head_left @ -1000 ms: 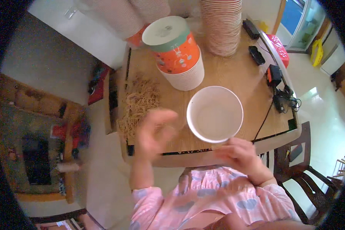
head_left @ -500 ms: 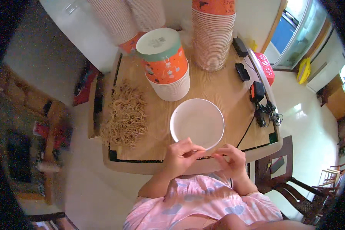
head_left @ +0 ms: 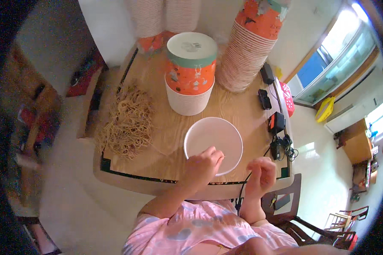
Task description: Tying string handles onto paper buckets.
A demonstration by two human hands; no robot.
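A white paper bucket [head_left: 212,136] stands upright at the near edge of the table, mouth toward me. My left hand [head_left: 203,165] is closed over its near left rim, fingertips pinched above the opening; a tiny pale bit may show at them. Right of the bucket and apart from it, my right hand [head_left: 261,175] is raised with its fingers curled together; what they hold, if anything, is hidden. A tangled heap of tan cords [head_left: 130,121] lies to the left. Behind the bucket stands an upside-down stack of orange, green and white buckets [head_left: 190,80].
A tall leaning stack of nested buckets [head_left: 249,51] rises at the back right, with more stacks [head_left: 149,21] at the back left. A black-and-orange battery [head_left: 276,122], a black tray [head_left: 264,99] and coiled cables [head_left: 287,148] line the right edge. A dark wooden chair [head_left: 291,204] stands right.
My hands have drawn apart from their meeting at the near rim. The left moved up over the bucket's opening, the right moved away to the right. The view has shifted.
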